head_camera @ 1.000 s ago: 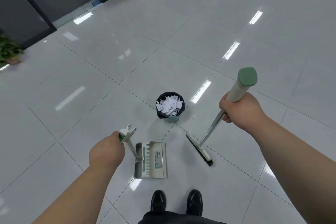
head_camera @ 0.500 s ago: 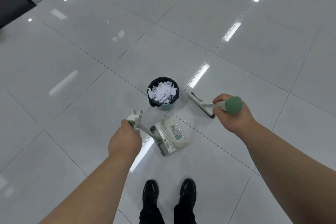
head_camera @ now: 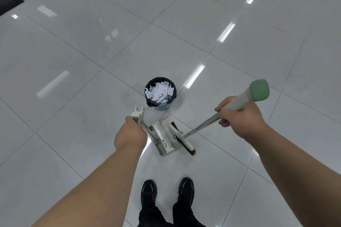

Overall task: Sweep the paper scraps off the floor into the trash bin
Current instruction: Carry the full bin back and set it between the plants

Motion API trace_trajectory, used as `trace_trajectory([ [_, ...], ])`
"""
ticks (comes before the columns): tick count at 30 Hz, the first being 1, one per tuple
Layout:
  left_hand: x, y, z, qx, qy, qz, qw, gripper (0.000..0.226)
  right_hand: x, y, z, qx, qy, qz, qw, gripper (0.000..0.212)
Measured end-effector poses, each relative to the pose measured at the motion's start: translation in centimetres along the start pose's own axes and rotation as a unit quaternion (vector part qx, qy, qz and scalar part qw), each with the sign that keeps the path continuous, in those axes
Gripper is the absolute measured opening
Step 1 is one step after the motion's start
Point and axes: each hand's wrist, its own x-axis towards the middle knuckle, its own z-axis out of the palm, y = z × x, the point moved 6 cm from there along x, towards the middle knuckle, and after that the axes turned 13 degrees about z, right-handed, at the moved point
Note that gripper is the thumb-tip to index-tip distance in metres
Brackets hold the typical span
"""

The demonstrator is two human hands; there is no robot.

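Broom (head_camera: 201, 127) now against dustpan (head_camera: 163, 137), below fingers (head_camera: 224, 123)

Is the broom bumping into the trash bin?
Apart. The head view shows bare floor between the broom and the trash bin; its brush lies by the dustpan.

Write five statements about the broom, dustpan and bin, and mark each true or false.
1. The trash bin holds white paper scraps. True.
2. The broom has its head at the mouth of the dustpan. True.
3. The left hand grips the broom. False: it grips the dustpan's handle; the right hand grips the broom.
4. The trash bin lies tipped on its side. False: it stands upright.
5. The person is barefoot. False: they wear black shoes.
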Motion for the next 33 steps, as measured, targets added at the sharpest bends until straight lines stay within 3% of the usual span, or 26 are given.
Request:
trace_trajectory([
  [9, -1.9, -2.7, -0.6, -0.037, -0.014, -0.001, 0.999, 0.011, -3.0, -2.6, -4.5, 0.016, 0.051, -0.036, 0.998, 0.016],
  [13, -2.8, -4.2, -1.2, -0.046, -0.034, -0.007, 0.998, 0.021, -2.5, -1.8, -3.4, -0.004, 0.048, -0.020, 0.999, 0.013],
  [21, -3.1, -4.9, -1.8, -0.046, 0.000, -0.014, 0.999, 0.026, -2.5, 3.2, 1.9, -0.009, 0.016, 0.046, 0.999, 0.019],
  [30, -3.0, -5.2, -1.5, -0.066, 0.000, -0.026, 0.997, 0.028, -4.8, 0.1, 3.2, 0.013, -0.002, 0.008, 1.000, 0.017],
  [33, -3.4, -6.4, -1.3, -0.153, -0.028, -0.058, 0.986, 0.017, -5.9, -1.5, 1.9, 0.005, 0.004, -0.017, 1.000, 0.017],
])
